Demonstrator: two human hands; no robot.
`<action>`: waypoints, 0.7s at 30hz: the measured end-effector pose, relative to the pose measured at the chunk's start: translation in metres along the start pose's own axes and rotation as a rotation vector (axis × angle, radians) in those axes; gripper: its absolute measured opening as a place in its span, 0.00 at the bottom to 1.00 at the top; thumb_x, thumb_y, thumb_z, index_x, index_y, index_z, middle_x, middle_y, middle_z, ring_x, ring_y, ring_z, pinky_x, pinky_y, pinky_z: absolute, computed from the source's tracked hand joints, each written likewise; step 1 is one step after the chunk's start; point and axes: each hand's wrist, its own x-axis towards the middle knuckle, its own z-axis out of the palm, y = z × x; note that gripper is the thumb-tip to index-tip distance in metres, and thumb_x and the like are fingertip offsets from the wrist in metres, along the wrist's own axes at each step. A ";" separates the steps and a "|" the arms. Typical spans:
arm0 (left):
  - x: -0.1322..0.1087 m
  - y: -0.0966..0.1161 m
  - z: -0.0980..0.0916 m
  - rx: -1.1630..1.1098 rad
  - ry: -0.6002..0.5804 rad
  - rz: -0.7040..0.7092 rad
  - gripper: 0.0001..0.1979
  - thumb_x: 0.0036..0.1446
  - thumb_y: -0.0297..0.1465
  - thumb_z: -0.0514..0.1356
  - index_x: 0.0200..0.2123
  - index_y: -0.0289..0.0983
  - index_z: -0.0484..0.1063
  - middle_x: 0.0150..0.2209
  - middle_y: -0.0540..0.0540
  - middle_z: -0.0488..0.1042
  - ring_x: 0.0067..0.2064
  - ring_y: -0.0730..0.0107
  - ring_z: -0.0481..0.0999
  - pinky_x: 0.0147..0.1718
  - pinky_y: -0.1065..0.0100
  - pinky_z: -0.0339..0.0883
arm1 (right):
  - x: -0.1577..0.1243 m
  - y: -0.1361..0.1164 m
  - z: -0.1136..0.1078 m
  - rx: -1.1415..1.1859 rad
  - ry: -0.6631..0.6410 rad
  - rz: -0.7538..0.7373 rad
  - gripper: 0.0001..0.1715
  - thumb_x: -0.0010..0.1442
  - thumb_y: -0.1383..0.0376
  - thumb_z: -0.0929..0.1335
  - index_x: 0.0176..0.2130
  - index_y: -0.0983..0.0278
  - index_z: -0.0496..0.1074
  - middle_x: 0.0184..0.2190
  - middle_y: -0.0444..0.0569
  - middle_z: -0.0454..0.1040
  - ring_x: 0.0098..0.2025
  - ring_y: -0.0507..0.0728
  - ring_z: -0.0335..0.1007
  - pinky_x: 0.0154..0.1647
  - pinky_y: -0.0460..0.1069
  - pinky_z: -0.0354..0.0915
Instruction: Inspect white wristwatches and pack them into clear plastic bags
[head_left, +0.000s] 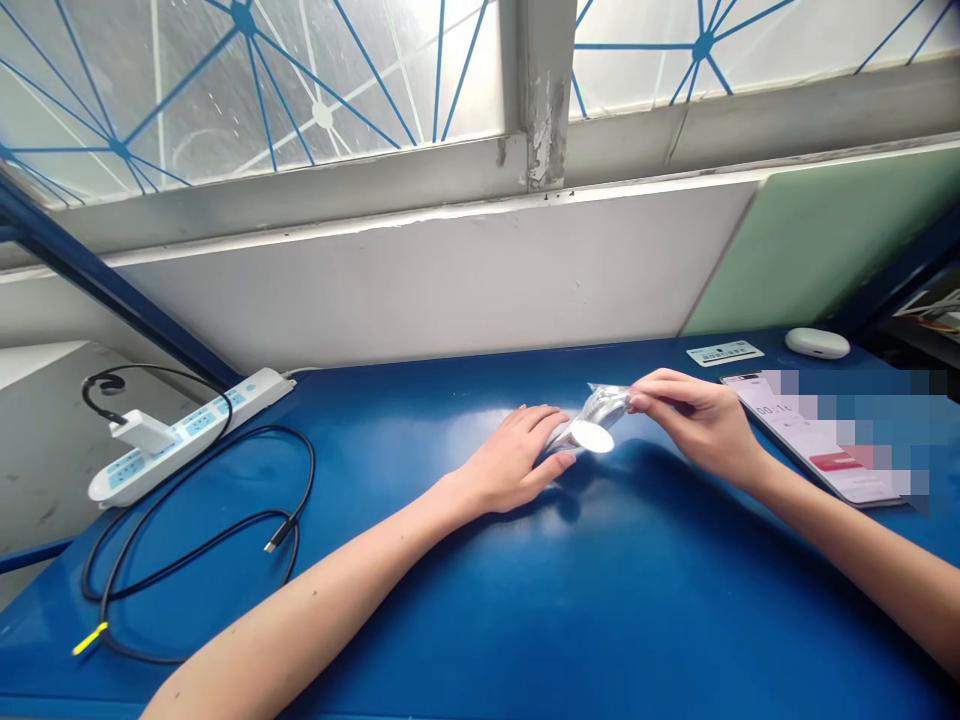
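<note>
In the middle of the blue table, a clear plastic bag (606, 402) catches the light between both hands. A white item with a flat, round end (592, 437) shows at the bag; its other end is hidden under my fingers, and I cannot tell its kind. My left hand (514, 460) is closed around the bagged item from the left, thumb below and fingers above. From the right, my right hand (701, 420) pinches the bag's upper right end between thumb and fingers.
A phone (795, 425) with a partly blurred screen, a white card (724, 353) and a white rounded case (817, 343) lie at right. At left, a power strip (259, 392) bears a white charger (146, 432); a black cable (311, 470) loops on the blue table (480, 610).
</note>
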 end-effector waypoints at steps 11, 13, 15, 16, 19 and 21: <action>0.001 -0.008 0.004 -0.118 0.045 -0.034 0.64 0.51 0.47 0.69 0.72 0.38 0.24 0.72 0.31 0.45 0.72 0.46 0.49 0.66 0.48 0.53 | 0.001 0.013 0.008 0.209 -0.243 0.421 0.22 0.63 0.49 0.68 0.38 0.65 0.78 0.23 0.44 0.70 0.23 0.52 0.64 0.24 0.48 0.63; 0.001 -0.008 0.004 -0.078 0.058 0.010 0.66 0.48 0.49 0.70 0.72 0.39 0.25 0.73 0.33 0.32 0.73 0.44 0.39 0.67 0.49 0.49 | 0.000 0.012 0.013 0.192 -0.280 0.398 0.22 0.64 0.50 0.67 0.40 0.65 0.77 0.23 0.45 0.71 0.24 0.53 0.65 0.24 0.48 0.63; 0.001 -0.009 0.002 -0.055 0.064 0.047 0.67 0.46 0.52 0.71 0.72 0.39 0.26 0.73 0.34 0.28 0.73 0.43 0.36 0.68 0.49 0.46 | -0.002 0.012 0.017 0.144 -0.308 0.346 0.22 0.65 0.50 0.65 0.40 0.65 0.77 0.25 0.46 0.73 0.26 0.54 0.67 0.26 0.49 0.65; 0.001 -0.009 0.002 -0.055 0.061 0.063 0.68 0.45 0.52 0.71 0.72 0.39 0.27 0.74 0.34 0.31 0.73 0.43 0.37 0.68 0.49 0.45 | -0.004 0.012 0.019 0.115 -0.320 0.320 0.21 0.66 0.51 0.65 0.39 0.65 0.77 0.27 0.47 0.75 0.27 0.55 0.69 0.29 0.50 0.66; 0.001 -0.008 0.001 -0.065 0.048 0.066 0.67 0.43 0.52 0.72 0.73 0.37 0.33 0.72 0.32 0.43 0.72 0.42 0.45 0.68 0.48 0.47 | -0.006 0.015 0.023 0.020 -0.335 0.268 0.18 0.67 0.54 0.64 0.40 0.63 0.77 0.35 0.50 0.80 0.36 0.59 0.75 0.38 0.53 0.70; 0.001 -0.007 0.002 -0.052 0.025 0.022 0.64 0.42 0.51 0.72 0.72 0.35 0.39 0.70 0.30 0.49 0.71 0.40 0.49 0.67 0.47 0.50 | -0.005 0.015 0.026 -0.046 -0.301 0.230 0.15 0.66 0.57 0.64 0.44 0.62 0.76 0.41 0.52 0.80 0.40 0.60 0.76 0.41 0.54 0.71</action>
